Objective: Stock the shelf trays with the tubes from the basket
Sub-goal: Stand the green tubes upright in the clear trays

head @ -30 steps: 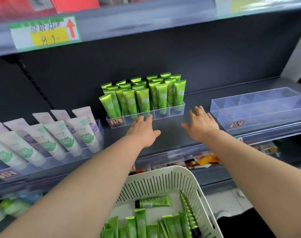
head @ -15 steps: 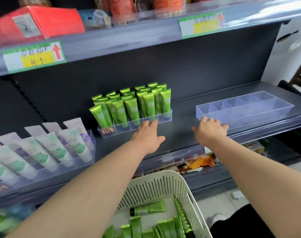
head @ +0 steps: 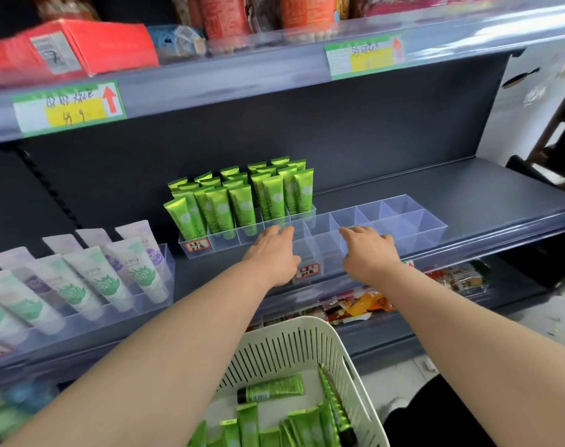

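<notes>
Two flat hands, left hand (head: pixel 272 254) and right hand (head: pixel 368 253), fingers side by side, rest on the clear plastic divided tray (head: pixel 415 221); if you push unevenly, it may topple the adjacent upright green tubes (head: pixel 242 204).

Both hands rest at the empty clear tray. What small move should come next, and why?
Probably lift one hand off and reach down to the basket for a green tube. The empty tray sits right beside the filled tray, its compartments hold nothing, and neither the left hand nor the right hand holds a tube.
</notes>
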Motion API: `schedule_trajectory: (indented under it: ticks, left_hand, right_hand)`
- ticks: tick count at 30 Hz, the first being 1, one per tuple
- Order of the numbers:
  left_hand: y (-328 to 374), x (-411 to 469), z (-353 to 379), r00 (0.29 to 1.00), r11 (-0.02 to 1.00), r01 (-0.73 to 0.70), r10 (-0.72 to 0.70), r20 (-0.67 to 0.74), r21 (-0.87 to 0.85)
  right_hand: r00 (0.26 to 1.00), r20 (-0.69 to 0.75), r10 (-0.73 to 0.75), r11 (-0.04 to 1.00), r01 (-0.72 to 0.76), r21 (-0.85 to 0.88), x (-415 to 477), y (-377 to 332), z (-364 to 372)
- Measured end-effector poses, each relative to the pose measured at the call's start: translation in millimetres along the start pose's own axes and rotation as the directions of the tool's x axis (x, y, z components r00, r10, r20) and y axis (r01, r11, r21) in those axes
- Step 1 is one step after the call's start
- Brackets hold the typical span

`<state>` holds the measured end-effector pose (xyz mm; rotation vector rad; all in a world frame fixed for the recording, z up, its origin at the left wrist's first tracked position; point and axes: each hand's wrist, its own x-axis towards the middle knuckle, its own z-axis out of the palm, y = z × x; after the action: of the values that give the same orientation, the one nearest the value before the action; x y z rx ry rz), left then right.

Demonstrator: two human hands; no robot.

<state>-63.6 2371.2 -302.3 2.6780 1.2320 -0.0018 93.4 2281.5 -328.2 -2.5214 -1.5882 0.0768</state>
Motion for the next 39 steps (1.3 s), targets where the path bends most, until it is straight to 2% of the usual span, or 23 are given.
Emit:
schedule_trajectory:
  ticks: [3, 6, 9, 13, 16, 22, 28, 34, 39]
  left_hand:
    - [15.8, 0.3, 2.7, 0.992, 0.994, -0.101, 0.096, 0.087, 0.051]
    - [23.3, 0.1, 9.6, 0.973, 0.98, -0.166, 0.145, 0.177, 0.11]
    - [17.4, -4.5, 14.1, 0.968, 0.975, -0.171, 0.14, 0.206, 0.142]
    - [0.7, -16.4, 11.8, 0.977, 0.98, -0.133, 0.104, 0.188, 0.147]
    - [-14.1, -27.3, 9.4, 0.981, 0.979, -0.104, 0.072, 0.181, 0.173]
    - [-51.1, -52.2, 0.9, 0.988, 0.956, -0.002, -0.044, 0.151, 0.294]
    - [-95.8, -76.7, -3.5, 0.97, 0.943, 0.133, -0.187, 0.157, 0.305]
    - [-124.8, -91.0, -6.4, 0.971, 0.931, 0.163, -0.21, 0.114, 0.328]
    - [-120.7, -95.0, -5.1, 0.98, 0.956, 0.181, -0.195, 0.038, 0.233]
  right_hand:
    - [0.996, 0.047, 0.079, 0.995, -0.076, -0.064, -2.8, 16.9, 4.1]
    - [0.992, 0.096, 0.085, 0.996, -0.081, -0.046, -5.8, 22.1, 8.0]
    - [0.994, 0.083, 0.07, 0.996, -0.066, -0.057, -9.5, 19.0, 8.9]
    - [0.991, 0.043, 0.124, 0.986, -0.118, -0.118, -12.8, 6.1, 9.7]
    - [0.988, 0.066, 0.14, 0.985, -0.132, -0.113, -14.9, -8.2, 11.8]
    - [0.999, 0.05, -0.007, 0.997, 0.012, -0.081, -22.6, -47.7, 12.0]
    - [0.985, 0.022, -0.172, 0.984, 0.173, -0.044, -29.0, -90.2, 19.4]
    - [0.969, 0.018, -0.247, 0.969, 0.247, -0.006, -31.8, -116.0, 26.5]
    - [0.97, 0.016, -0.242, 0.97, 0.242, -0.023, -35.7, -119.7, 29.4]
